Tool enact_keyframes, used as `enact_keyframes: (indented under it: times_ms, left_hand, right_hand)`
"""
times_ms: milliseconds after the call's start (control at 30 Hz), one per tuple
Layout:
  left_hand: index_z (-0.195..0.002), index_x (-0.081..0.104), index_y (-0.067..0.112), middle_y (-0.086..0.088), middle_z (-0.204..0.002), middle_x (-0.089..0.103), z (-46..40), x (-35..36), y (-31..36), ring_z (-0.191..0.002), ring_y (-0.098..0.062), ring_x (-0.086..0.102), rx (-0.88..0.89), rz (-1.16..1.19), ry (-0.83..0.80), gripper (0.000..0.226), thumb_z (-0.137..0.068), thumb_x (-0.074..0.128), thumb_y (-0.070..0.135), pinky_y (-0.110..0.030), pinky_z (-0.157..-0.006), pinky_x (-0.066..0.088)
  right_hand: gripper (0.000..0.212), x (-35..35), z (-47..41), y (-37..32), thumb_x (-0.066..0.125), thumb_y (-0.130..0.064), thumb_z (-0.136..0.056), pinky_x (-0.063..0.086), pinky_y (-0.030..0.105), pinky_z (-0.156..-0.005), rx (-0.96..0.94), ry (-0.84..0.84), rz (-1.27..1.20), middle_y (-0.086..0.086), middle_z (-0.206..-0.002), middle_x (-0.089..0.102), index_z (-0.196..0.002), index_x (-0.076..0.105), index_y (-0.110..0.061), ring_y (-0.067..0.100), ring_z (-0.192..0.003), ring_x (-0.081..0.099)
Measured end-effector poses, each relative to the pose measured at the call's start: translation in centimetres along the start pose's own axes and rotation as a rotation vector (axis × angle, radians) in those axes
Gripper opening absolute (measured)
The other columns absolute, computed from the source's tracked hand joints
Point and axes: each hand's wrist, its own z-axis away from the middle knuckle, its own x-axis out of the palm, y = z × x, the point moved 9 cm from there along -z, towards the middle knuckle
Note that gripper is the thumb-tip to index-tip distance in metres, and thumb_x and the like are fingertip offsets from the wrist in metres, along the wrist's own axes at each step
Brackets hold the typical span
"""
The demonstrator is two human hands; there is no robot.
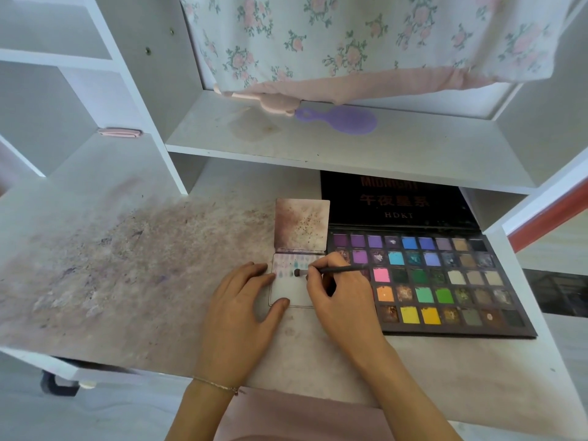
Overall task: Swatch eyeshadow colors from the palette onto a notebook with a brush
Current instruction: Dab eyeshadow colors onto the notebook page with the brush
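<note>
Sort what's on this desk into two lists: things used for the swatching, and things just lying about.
In use:
brush, pinched in the right hand
notebook, steadied by the left hand
eyeshadow palette, open beside the notebook

Lying about:
purple hairbrush on the shelf
pink item on the left ledge
floral cloth hanging above

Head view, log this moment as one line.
right hand holds brush | tip on notebook page | left hand steadies notebook | palette open
</note>
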Motion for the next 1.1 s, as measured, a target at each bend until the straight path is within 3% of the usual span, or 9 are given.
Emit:
enact_keyframes:
  times_ms: [467, 600, 700, 833, 1100]
  left_hand:
    - [-0.107, 0.065, 0.013, -0.001, -0.116, 0.061, 0.0, -0.1, 0.2, -0.111, -0.018, 0.052, -0.009, 0.008, -0.006, 0.037, -0.073, 0.074, 0.026, -0.027, -0.094, 0.033]
    - [-0.106, 0.066, 0.013, -0.001, -0.116, 0.061, 0.0, -0.1, 0.2, -0.111, -0.016, 0.051, -0.007, 0.01, -0.006, 0.037, -0.073, 0.074, 0.025, -0.027, -0.094, 0.034]
    - [-0.106, 0.066, 0.012, -0.001, -0.116, 0.061, -0.1, -0.2, 0.2, -0.11, -0.015, 0.05, -0.012, 0.025, -0.001, 0.036, -0.073, 0.075, 0.024, -0.027, -0.094, 0.034]
    - [-0.106, 0.066, 0.012, -0.003, -0.115, 0.061, 0.0, -0.3, 0.1, -0.11, -0.02, 0.052, -0.019, 0.024, 0.001, 0.036, -0.072, 0.075, 0.023, -0.029, -0.093, 0.035]
    - [-0.108, 0.064, 0.013, -0.001, -0.118, 0.059, 0.0, -0.4, -0.1, -0.111, -0.014, 0.048, -0.028, 0.022, -0.004, 0.039, -0.073, 0.074, 0.027, -0.028, -0.094, 0.033]
  right_hand:
    - [0.017, -0.3, 0.1, -0.3, 0.056, -0.017, -0.085, 0.034, 0.022, -0.058, -0.035, 0.007, -0.015, -0.017, -0.061, 0.047, -0.077, 0.047, -0.028, 0.015, -0.064, 0.05]
    - [0.014, -0.3, 0.0, -0.5, 0.055, -0.017, -0.087, 0.042, 0.027, -0.061, -0.041, 0.012, -0.015, -0.017, -0.065, 0.049, -0.08, 0.049, -0.028, 0.014, -0.067, 0.052]
    - [0.009, -1.4, 0.1, -1.1, 0.055, -0.013, -0.087, 0.046, 0.021, -0.064, -0.093, 0.111, -0.112, -0.017, -0.074, 0.052, -0.085, 0.056, -0.022, 0.008, -0.07, 0.053]
    - [0.02, -3.6, 0.8, -1.1, 0.051, -0.012, -0.084, 0.043, 0.008, -0.064, -0.107, 0.268, -0.287, -0.017, -0.081, 0.054, -0.085, 0.053, -0.032, -0.001, -0.077, 0.054]
    - [0.023, -6.9, 2.4, 1.2, 0.046, -0.017, -0.087, 0.042, 0.011, -0.053, -0.066, 0.343, -0.303, -0.012, -0.074, 0.056, -0.09, 0.052, -0.039, 0.006, -0.062, 0.053]
